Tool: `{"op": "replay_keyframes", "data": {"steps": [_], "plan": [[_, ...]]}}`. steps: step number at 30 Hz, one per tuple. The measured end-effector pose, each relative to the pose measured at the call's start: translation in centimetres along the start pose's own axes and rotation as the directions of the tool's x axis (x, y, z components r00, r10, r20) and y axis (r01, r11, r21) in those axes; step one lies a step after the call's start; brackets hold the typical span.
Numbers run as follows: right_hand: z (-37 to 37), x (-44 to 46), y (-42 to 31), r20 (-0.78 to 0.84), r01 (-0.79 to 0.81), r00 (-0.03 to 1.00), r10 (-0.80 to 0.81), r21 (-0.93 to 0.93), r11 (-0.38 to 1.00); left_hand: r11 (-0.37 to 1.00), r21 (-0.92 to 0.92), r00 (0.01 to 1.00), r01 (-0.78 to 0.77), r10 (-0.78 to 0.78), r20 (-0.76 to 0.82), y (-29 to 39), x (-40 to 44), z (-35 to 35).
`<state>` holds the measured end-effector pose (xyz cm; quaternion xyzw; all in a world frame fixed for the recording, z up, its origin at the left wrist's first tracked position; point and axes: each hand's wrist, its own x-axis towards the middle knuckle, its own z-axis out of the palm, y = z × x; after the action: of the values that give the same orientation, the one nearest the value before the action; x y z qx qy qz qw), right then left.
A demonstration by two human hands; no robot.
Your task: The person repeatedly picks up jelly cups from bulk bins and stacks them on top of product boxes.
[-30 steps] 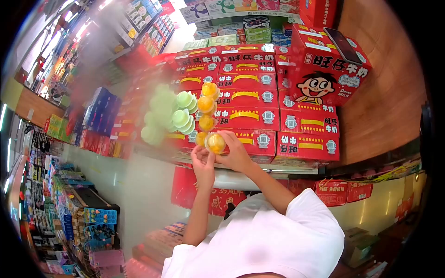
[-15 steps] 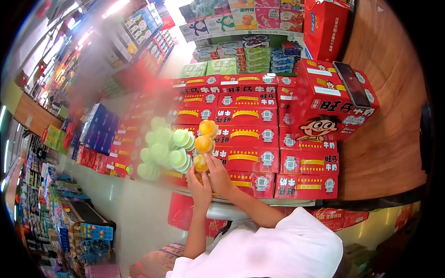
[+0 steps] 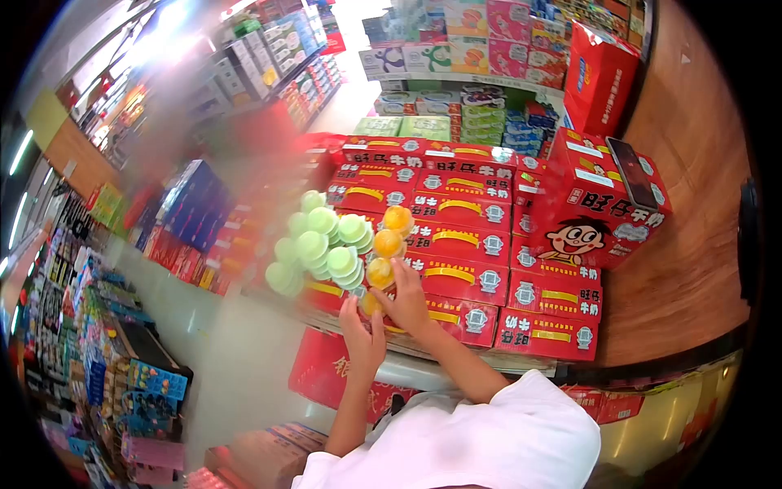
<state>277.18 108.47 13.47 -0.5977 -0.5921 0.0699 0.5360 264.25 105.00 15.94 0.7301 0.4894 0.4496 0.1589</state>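
A row of small orange domed cups [image 3: 388, 243], like jelly cups, runs along the left part of the stacked red milk cartons [image 3: 459, 239]. My right hand [image 3: 407, 303] reaches the near end of this row, its thumb and fingers closed around the side of a front orange cup. My left hand [image 3: 364, 338] is just below the nearest cup, with its finger and thumb apart and nothing visible between them. Left of the orange row stand several stacks of pale green domed cups [image 3: 318, 244]; the farthest left are blurred by a smear on the lens.
A larger red milk carton [image 3: 590, 208] stands on the right of the stack, with a phone [image 3: 631, 173] lying on top. Behind it is a red gift bag [image 3: 601, 77]. A wooden surface [image 3: 692, 204] borders the right. Shelves of goods [image 3: 130, 350] line the left.
The view has shifted, so cartons and cups appear farther right and slightly lower. My left fingers have drawn a little away from the near cup. My right hand remains at the row's near end.
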Motion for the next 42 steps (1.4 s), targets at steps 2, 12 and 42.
{"op": "replay_keyframes", "data": {"steps": [2,12,42], "plan": [[-0.2,0.3,-0.4,-0.118,0.082,0.989,-0.084,-0.026,0.996,1.000,-0.005,0.998,0.026,-0.027,-0.057,-0.8,-2.9,-2.1],[-0.5,-10.8,-8.1,0.306,0.137,0.929,-0.208,0.238,0.962,0.855,0.084,0.846,0.511,-0.484,-0.223,-7.0,-25.5,-15.9],[2.9,-61.8,-15.0,0.406,0.251,-0.911,-0.077,0.691,0.678,0.178,-0.101,0.192,0.979,-0.968,0.159,5.7,-72.6,-15.4]]}}
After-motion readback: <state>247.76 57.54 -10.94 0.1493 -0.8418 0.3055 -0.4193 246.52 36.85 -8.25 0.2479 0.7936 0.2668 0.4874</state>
